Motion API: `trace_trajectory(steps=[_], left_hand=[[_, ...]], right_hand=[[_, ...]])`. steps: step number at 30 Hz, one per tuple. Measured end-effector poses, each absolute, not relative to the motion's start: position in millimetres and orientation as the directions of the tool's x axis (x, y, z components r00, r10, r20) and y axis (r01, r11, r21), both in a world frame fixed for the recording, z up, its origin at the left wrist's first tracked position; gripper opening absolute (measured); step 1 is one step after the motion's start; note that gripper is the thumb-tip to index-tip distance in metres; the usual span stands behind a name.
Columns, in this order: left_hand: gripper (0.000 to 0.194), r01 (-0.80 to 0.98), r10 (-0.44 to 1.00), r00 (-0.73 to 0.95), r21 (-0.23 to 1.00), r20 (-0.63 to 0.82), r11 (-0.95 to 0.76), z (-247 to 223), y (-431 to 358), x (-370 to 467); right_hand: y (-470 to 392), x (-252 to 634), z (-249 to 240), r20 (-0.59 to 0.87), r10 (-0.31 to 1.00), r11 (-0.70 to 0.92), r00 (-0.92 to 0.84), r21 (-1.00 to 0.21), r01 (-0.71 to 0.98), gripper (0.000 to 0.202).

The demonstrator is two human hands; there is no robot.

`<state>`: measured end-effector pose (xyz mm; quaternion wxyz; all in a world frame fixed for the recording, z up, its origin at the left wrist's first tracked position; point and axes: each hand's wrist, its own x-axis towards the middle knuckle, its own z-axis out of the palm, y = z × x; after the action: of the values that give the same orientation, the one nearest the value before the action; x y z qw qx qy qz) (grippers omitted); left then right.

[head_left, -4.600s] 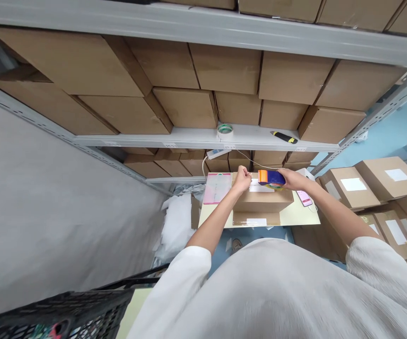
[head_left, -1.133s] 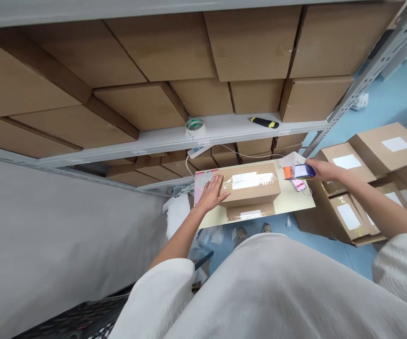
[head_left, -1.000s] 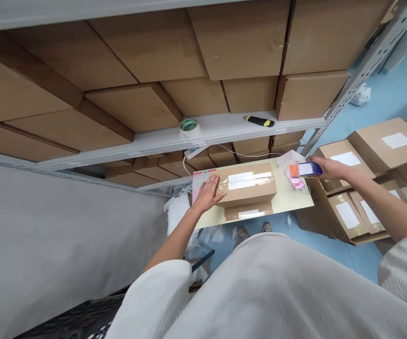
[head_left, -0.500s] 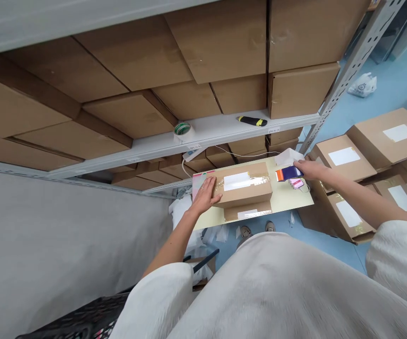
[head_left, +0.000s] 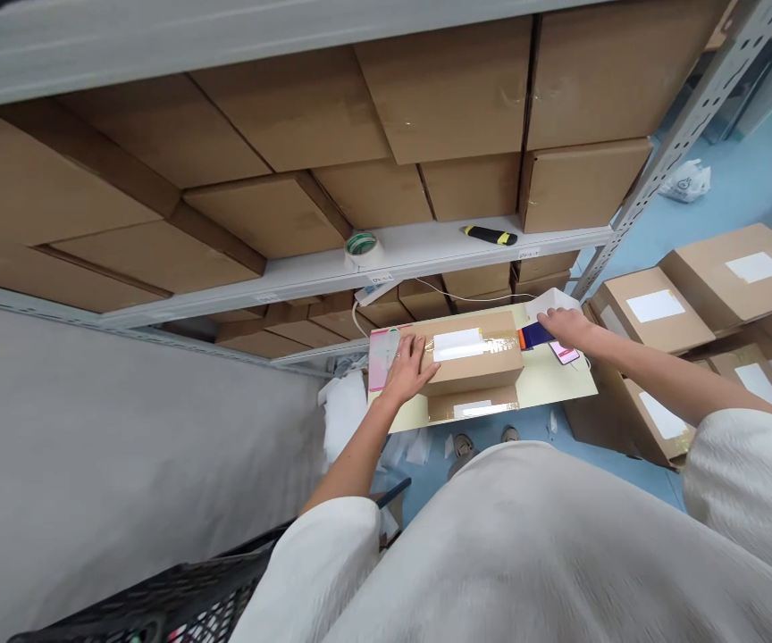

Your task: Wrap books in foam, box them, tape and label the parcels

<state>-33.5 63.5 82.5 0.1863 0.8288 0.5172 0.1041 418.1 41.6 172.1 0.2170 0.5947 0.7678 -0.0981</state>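
Observation:
My left hand lies with fingers spread on the left end of a cardboard box, pressing its top. That box bears a white label and shiny clear tape on top. My right hand grips what looks like a dark blue tape dispenser. Its orange front edge meets the box's right end; the rest is partly hidden by my fingers. A second taped box shows in front of and below the first. Both rest on a pale yellow board. A phone with a lit screen lies under my right wrist.
A metal shelf packed with cardboard boxes stands ahead, holding a tape roll and a black-yellow utility knife. Labelled boxes are stacked at right. A black crate sits lower left, beside the grey wall.
My right hand has moved left, bringing the tape dispenser against the box's right end and uncovering more of the phone. My left hand stays on the box. The whole view has shifted slightly.

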Motion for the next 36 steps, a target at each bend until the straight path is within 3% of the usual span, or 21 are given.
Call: trace_trajectory(steps=[9, 13, 15, 18, 20, 23, 28, 36], left_hand=[[0.092, 0.822, 0.883, 0.466, 0.395, -0.052, -0.410, 73, 64, -34], [0.094, 0.827, 0.875, 0.478, 0.377, -0.080, -0.417, 74, 63, -32], [0.095, 0.824, 0.875, 0.478, 0.383, -0.076, -0.417, 74, 64, -33], [0.095, 0.814, 0.874, 0.483, 0.395, -0.053, -0.426, 72, 65, -35], [0.096, 0.811, 0.875, 0.483, 0.401, -0.046, -0.426, 71, 66, -36], [0.096, 0.808, 0.872, 0.488, 0.403, -0.050, -0.429, 70, 67, -37], [0.097, 0.803, 0.866, 0.497, 0.408, -0.054, -0.435, 69, 68, -39], [0.098, 0.825, 0.869, 0.484, 0.386, -0.106, -0.413, 70, 68, -40]], right_hand=[[22, 398, 155, -0.367, 0.920, 0.209, -0.136, 0.169, 0.963, 0.048], [11, 390, 132, -0.440, 0.895, 0.148, -0.071, 0.143, 0.979, 0.056], [6, 399, 119, -0.485, 0.874, 0.034, 0.013, 0.086, 0.996, 0.058], [-7, 429, 102, -0.580, 0.803, -0.238, 0.138, -0.101, 0.966, 0.063], [-21, 449, 90, -0.635, 0.743, -0.446, 0.210, -0.237, 0.863, 0.066], [-48, 464, 72, -0.652, 0.688, -0.631, 0.318, -0.322, 0.706, 0.062], [-89, 446, 46, -0.594, 0.755, -0.527, 0.277, -0.299, 0.795, 0.042], [-111, 389, 15, -0.509, 0.814, -0.406, 0.279, -0.157, 0.900, 0.046]])
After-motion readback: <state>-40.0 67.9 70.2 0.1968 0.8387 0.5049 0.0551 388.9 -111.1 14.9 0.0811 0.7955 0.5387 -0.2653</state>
